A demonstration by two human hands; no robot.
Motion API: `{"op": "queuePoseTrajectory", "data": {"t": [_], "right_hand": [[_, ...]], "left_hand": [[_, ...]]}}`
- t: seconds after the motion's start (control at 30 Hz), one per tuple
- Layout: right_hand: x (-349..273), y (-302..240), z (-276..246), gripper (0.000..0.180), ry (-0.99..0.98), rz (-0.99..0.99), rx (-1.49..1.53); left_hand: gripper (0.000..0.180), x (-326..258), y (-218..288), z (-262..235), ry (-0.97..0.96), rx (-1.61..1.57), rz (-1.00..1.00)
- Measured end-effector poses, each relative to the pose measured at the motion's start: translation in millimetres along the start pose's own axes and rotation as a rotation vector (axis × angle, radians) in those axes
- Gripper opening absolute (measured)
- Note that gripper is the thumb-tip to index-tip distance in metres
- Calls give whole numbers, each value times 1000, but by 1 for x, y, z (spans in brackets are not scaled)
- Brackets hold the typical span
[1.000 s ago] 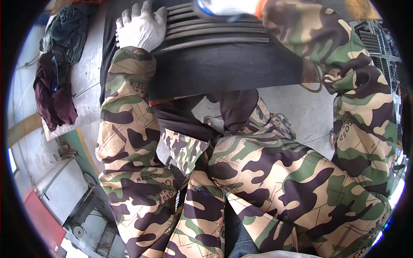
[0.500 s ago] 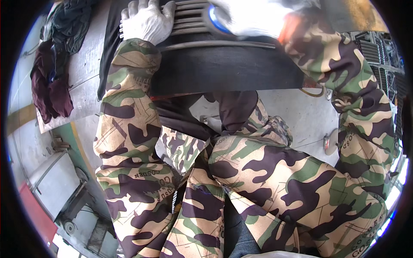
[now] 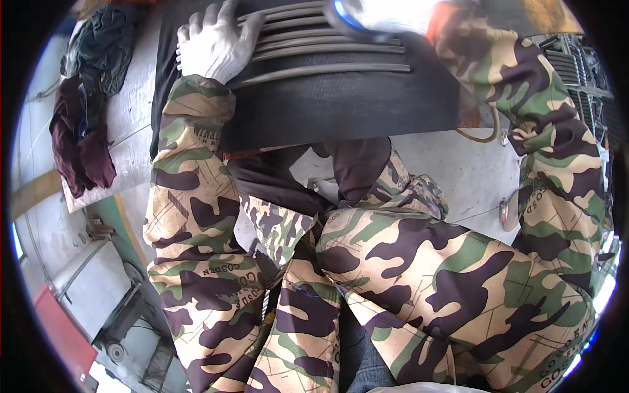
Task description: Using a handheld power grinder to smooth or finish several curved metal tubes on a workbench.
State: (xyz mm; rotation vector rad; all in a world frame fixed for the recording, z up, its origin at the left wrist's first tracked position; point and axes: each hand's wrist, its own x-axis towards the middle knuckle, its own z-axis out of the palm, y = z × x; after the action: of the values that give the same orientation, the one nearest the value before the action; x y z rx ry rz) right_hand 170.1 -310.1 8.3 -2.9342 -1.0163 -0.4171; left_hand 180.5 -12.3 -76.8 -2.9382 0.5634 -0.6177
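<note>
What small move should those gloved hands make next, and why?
Perhaps the right hand should move the blue-edged object toward the nearest rod: it lies apart from the other rods, uncovered by that object, while the left hand rests at their left ends, seemingly steadying them.

White knit gloves (image 3: 213,47), orange right cuff (image 3: 439,22), green-brown-tan camouflage sleeves (image 3: 193,173), dark lettering (image 3: 221,270)

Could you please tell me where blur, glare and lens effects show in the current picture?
Head view: the right hand looks blurred; the left hand and nearest rod are clearer; bright glare at the lower right rim; dark, curved fisheye border.
</note>
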Motion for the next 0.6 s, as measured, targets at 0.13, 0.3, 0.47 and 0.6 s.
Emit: {"op": "queuePoseTrajectory", "data": {"t": [0.13,0.3,0.47,0.6], "right_hand": [[-2,-7,-6,24,-22,1,41],[4,-9,-12,25,-34,18,52],[3,-10,-19,24,-77,30,61],[5,-2,-17,25,-75,26,46]], "left_hand": [[63,-6,-9,-7,7,-227,200],[109,-19,-20,-29,-81,-310,363],[106,-28,-17,-39,-137,-217,369],[76,-27,-10,-36,-40,-192,356]]}}
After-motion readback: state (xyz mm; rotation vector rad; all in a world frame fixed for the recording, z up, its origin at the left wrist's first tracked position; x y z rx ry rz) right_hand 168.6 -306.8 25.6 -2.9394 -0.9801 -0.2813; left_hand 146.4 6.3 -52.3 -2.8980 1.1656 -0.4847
